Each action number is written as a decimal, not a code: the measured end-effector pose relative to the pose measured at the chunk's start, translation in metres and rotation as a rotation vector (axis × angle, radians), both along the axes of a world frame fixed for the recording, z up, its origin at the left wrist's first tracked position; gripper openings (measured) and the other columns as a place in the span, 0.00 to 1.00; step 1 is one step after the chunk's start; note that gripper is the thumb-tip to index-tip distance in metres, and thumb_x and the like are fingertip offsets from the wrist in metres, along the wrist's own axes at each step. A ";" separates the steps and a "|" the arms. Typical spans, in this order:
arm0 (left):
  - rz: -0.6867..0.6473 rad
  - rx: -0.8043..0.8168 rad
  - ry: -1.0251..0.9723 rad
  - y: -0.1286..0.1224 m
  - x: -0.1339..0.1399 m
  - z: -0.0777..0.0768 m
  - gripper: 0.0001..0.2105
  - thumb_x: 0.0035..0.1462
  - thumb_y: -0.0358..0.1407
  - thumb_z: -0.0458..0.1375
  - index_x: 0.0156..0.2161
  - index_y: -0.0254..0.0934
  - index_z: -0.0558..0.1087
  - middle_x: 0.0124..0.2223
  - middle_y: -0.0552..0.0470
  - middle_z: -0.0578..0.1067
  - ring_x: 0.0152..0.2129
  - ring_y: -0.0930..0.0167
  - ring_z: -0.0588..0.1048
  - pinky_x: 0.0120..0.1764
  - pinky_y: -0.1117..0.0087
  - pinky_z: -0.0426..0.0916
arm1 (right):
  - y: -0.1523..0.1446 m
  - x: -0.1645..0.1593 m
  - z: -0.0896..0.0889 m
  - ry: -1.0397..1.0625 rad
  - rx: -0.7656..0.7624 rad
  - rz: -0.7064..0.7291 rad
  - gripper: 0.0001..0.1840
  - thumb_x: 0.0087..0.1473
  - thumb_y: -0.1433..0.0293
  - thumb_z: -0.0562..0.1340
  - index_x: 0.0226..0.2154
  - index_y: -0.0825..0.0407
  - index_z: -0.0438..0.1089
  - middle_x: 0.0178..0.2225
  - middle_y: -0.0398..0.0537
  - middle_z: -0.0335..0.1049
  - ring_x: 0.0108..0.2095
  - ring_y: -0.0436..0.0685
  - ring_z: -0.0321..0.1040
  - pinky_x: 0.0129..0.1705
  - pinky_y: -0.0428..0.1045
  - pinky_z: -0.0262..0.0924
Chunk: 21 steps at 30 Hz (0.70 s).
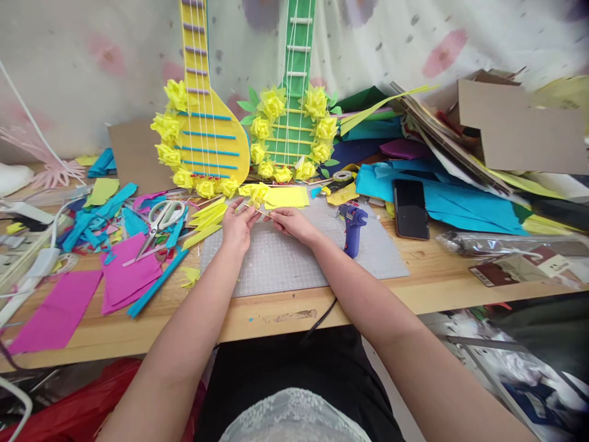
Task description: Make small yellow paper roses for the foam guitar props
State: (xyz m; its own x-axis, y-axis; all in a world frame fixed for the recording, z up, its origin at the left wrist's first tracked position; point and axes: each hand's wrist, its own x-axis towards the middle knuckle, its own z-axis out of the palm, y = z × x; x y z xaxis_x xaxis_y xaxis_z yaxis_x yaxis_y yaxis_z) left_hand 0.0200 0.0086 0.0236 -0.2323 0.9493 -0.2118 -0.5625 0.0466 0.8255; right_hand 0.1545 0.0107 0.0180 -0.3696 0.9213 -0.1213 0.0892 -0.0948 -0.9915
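Grey and gridded, the cutting mat [285, 264] lies on the wooden tabletop [257, 316], and both hands meet over its far part. Between them is a thin pale piece [264, 213]: the left hand [237, 226] has thumb and fingers pinched on one end, and the right hand [293, 221] has its fingers closed on the other. What the piece is made of is too small to tell. Just beyond the fingertips is a yellow flower [254, 191], beside a pale yellow sheet [288, 197]; whether the flower touches the fingers I cannot tell. Yellow strips [205, 218] lie near the left hand, on its outer side. A blue glue gun [352, 228] rests on the mat to the right, apart from both hands. Behind, the yellow instrument [225, 127] and the green instrument [301, 136] stand upright, edged with yellow blooms [271, 102]. The step in hand looks like fine fingertip work, perhaps shaping or winding the small piece. The next move seems to call for a light, steady pinch, one hand keeping its end firm while the other turns or presses, without tugging
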 end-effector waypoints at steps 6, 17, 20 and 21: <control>0.032 -0.025 0.005 0.001 -0.002 -0.001 0.13 0.43 0.21 0.58 0.35 0.36 0.65 0.25 0.57 0.72 0.25 0.76 0.74 0.39 0.69 0.68 | -0.001 -0.004 -0.003 0.041 0.103 -0.072 0.05 0.51 0.69 0.56 0.28 0.52 0.59 0.13 0.32 0.55 0.12 0.42 0.48 0.15 0.40 0.43; 0.091 -0.079 -0.074 0.003 -0.002 0.002 0.14 0.43 0.20 0.58 0.29 0.36 0.58 0.22 0.55 0.72 0.20 0.76 0.73 0.34 0.72 0.69 | -0.002 -0.007 -0.003 -0.035 0.098 -0.046 0.11 0.55 0.66 0.52 0.25 0.55 0.62 0.13 0.34 0.55 0.12 0.42 0.49 0.15 0.41 0.45; 0.093 -0.072 -0.078 0.003 -0.001 0.003 0.14 0.43 0.20 0.58 0.28 0.36 0.57 0.21 0.55 0.71 0.20 0.76 0.73 0.34 0.72 0.69 | -0.001 -0.007 -0.005 -0.012 0.105 -0.063 0.11 0.53 0.63 0.54 0.26 0.54 0.62 0.14 0.34 0.55 0.12 0.42 0.49 0.15 0.41 0.45; 0.097 -0.072 -0.078 0.003 -0.001 0.004 0.14 0.43 0.20 0.58 0.28 0.36 0.57 0.21 0.56 0.71 0.20 0.76 0.72 0.34 0.72 0.69 | -0.001 -0.007 -0.005 0.002 0.114 -0.069 0.12 0.52 0.62 0.55 0.26 0.54 0.61 0.14 0.34 0.56 0.12 0.42 0.49 0.15 0.41 0.45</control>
State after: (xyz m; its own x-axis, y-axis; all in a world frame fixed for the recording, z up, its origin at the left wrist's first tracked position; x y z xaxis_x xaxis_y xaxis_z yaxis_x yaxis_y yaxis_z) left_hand 0.0189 0.0114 0.0272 -0.3022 0.9050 -0.2995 -0.6294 0.0465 0.7757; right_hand 0.1479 0.0099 0.0127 -0.3052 0.9522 -0.0140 0.0840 0.0123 -0.9964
